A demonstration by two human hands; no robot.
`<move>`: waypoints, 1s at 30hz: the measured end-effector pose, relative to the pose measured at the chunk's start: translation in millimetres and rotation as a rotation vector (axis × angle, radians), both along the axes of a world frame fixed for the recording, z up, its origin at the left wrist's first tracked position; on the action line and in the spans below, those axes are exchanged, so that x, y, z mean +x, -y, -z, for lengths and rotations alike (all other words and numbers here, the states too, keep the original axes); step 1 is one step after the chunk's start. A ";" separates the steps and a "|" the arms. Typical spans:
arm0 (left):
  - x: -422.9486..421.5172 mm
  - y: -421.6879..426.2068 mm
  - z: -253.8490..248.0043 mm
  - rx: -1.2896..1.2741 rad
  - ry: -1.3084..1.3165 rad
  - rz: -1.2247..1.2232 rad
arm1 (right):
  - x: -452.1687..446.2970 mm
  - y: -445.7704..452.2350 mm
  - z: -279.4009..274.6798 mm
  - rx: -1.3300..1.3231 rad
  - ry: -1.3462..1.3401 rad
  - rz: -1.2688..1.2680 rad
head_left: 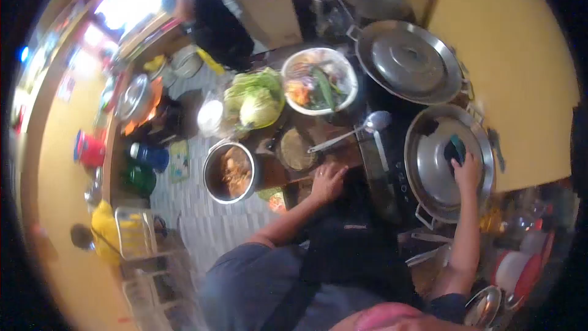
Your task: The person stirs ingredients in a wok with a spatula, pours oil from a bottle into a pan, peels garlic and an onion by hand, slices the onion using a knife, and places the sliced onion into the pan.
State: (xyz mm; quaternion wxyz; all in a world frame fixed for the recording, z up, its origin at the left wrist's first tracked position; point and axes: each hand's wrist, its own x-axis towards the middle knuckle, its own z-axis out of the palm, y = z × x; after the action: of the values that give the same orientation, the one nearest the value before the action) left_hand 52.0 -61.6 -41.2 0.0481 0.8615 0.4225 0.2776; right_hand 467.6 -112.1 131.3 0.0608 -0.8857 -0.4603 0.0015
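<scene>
Closed around a dark cloth [454,148] on the lid [429,168], frame right, the right hand [468,170] could slip if the cloth slides; the left hand [329,182], mid-frame, spreads empty.

Cloth [455,147] dark green; pan lid [429,156] silver-grey. Cabbage [258,112] pale green, basin [352,87] white. Chopping board [296,151] tan. Floor [236,224] grey, plank-striped light/dark. Apron [346,257] black, shirt [245,285] slate grey. Wall [508,55] mustard yellow.

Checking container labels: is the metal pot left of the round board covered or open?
Open: the metal pot is uncovered at the top, with brown food plainly visible inside.
</scene>
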 end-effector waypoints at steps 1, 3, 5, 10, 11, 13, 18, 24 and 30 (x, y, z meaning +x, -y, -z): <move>-3.3 12.3 -1.8 0.026 -0.011 0.003 | -0.1 0.8 -1.8 0.017 0.009 -0.035; -12.4 37.3 -3.7 0.007 0.021 -0.040 | 1.5 6.1 -3.3 0.159 0.022 -0.040; -26.1 62.3 -5.2 -0.011 0.044 -0.061 | -31.1 8.8 -40.7 0.251 -0.024 -0.110; -61.7 128.4 -15.4 -0.091 -0.021 -0.130 | -129.2 32.6 -104.5 0.562 -0.169 -0.490; -66.1 141.8 -13.4 -0.116 -0.039 -0.086 | -154.5 42.6 -113.3 0.614 -0.215 -0.562; -69.3 162.8 -2.1 -0.167 -0.025 -0.147 | -196.6 71.0 -123.3 0.652 -0.311 -0.689; -69.1 188.4 28.3 -0.231 -0.121 0.001 | -254.2 152.8 -90.9 0.578 -0.570 -0.861; -18.4 171.7 -27.6 -1.120 0.945 0.069 | -228.5 221.9 -85.6 0.419 -0.814 -0.716; 44.2 143.7 -59.9 -0.205 0.302 0.459 | -203.8 294.4 -93.7 0.511 -0.896 -0.284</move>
State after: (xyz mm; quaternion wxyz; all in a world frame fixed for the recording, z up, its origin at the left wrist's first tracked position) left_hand 96.2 -205.3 18.7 0.2588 0.8740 0.2303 0.3407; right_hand 263.8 -406.5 224.9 0.4644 -0.6842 -0.4901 0.2757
